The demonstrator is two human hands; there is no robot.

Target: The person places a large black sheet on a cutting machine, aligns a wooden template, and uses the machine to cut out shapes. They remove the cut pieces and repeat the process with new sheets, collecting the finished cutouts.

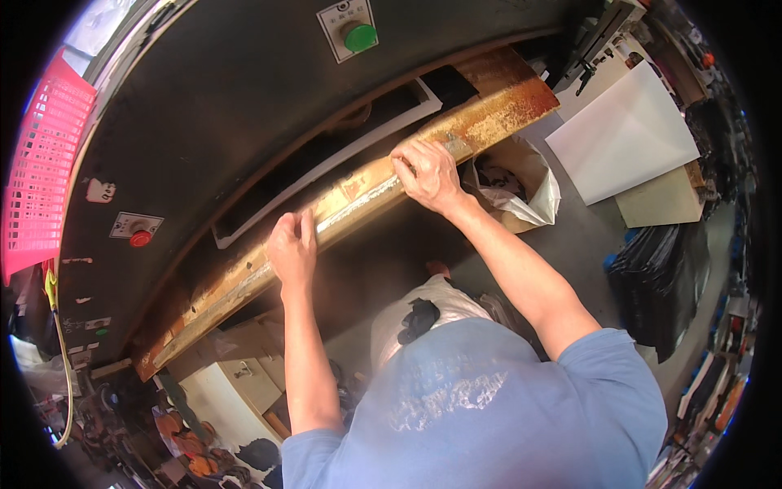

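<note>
Filling the upper left, a black machine has a long, worn golden-brown ledge along its lower edge. The right hand and left hand, well apart, rest curled on the ledge; whether they grip cannot be told. Above is a green button.

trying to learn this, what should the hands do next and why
Perhaps ease the left hand and right hand back a little: both are on the worn yellowish bar, fingers bent, near the pale frame beyond it.
</note>
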